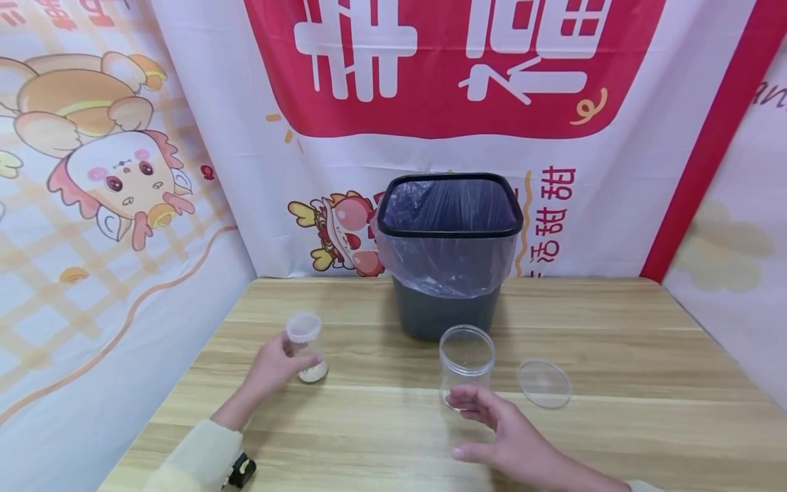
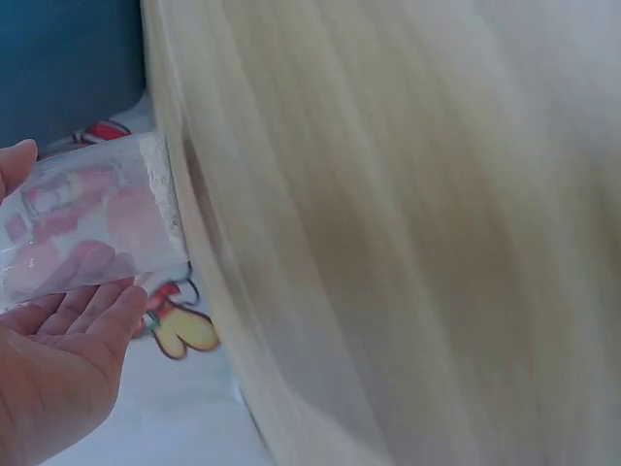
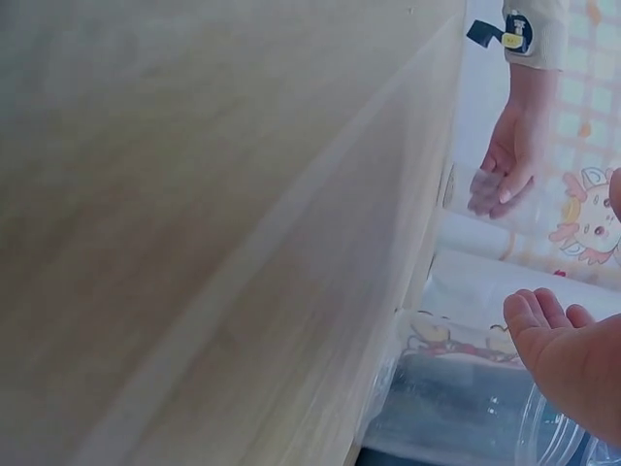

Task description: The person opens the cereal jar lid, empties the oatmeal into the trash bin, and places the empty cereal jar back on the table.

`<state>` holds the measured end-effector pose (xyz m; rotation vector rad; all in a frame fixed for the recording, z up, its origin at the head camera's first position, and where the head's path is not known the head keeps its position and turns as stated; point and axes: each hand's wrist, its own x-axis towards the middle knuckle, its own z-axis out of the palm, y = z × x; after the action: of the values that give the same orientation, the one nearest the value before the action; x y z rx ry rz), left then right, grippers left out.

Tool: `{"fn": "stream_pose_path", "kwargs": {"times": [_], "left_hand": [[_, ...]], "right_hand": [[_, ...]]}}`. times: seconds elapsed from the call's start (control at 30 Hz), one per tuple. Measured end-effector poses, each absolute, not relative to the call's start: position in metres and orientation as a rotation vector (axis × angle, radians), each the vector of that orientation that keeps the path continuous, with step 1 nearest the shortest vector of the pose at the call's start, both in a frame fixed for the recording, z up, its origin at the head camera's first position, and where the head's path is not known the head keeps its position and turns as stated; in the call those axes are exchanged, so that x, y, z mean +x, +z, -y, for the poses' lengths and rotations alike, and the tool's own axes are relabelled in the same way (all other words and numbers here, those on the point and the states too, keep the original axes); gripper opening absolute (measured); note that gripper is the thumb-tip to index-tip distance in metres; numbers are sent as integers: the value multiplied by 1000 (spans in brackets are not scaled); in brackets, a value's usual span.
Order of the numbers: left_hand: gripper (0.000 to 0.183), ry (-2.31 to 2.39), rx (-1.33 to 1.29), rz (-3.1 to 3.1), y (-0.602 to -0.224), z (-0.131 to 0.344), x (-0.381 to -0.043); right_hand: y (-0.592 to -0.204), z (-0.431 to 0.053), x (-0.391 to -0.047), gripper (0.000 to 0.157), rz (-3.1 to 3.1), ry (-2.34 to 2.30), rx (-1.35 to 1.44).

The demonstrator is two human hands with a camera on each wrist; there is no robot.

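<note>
**Two jars, one hand on each side of the worktop**

The left hand (image 1: pixel 277 365) has its thumb and fingers clamped round the small clear jar (image 2: pixel 109 209), reaching in from the jar's eight o'clock. This jar stands upright on the worktop (image 1: pixel 369 424) with a pale lid (image 1: pixel 304 327) on top and whitish grains (image 2: pixel 163 189) in its bottom.

At the small jar's three o'clock, well apart, stands the large clear jar (image 1: pixel 466 362), upright and uncovered. The right hand (image 1: pixel 499 434) is at the large jar's five o'clock—thumb and fingers wide apart, nothing gripped. Its fingertips are close to the jar's side; whether they touch cannot be told.

A clear disc-shaped lid (image 1: pixel 544 384) lies flat at the large jar's three o'clock. A dark bin (image 1: pixel 449 314) with a translucent liner (image 1: pixel 445 266) stands just beyond it, near twelve o'clock.
</note>
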<state>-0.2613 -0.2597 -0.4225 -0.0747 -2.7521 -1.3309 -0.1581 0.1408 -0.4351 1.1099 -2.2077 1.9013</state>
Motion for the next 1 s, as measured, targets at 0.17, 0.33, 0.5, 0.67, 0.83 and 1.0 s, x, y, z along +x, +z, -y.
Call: {"fn": "stream_pose_path", "kwargs": {"times": [0.17, 0.33, 0.5, 0.67, 0.83, 1.0], "left_hand": [[75, -1351, -147, 2728, -419, 242, -255], [69, -1382, -203, 2706, -415, 222, -247], [64, -1399, -295, 2682, -410, 201, -237], [61, -1444, -406, 2648, -405, 182, -227], [57, -1453, -562, 2609, -399, 165, -215], [56, -1266, -662, 2594, -396, 147, -203]], "right_hand": [[-434, -137, -157, 60, 2225, 1908, 1090], [-432, -134, -156, 61, 2190, 1917, 1119], [-426, -129, -154, 61, 2183, 1932, 1107], [-421, -124, -153, 62, 2170, 1945, 1095], [-418, -121, -153, 63, 2145, 1986, 1048], [-414, -116, -153, 62, 2083, 2016, 1022]]}}
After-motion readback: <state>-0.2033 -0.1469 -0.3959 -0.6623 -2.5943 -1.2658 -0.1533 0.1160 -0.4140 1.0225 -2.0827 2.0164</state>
